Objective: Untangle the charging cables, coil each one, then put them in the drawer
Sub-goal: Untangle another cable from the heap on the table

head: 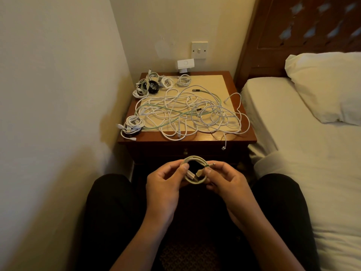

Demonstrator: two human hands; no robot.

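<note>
Your left hand point(164, 184) and right hand point(224, 180) pinch one coiled cable point(193, 157) off the nightstand's point(244, 137) front edge. Finished coils point(150, 85) sit at its left corners. The tangle point(187, 112) mid-top remains, and the drawer point(205, 151) looks closed.

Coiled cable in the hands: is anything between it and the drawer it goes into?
Nothing lies between the coiled cable, held by the left hand and right hand, and the drawer. But the drawer looks shut, and a white cable end dangles over its front, right of the knob.
</note>
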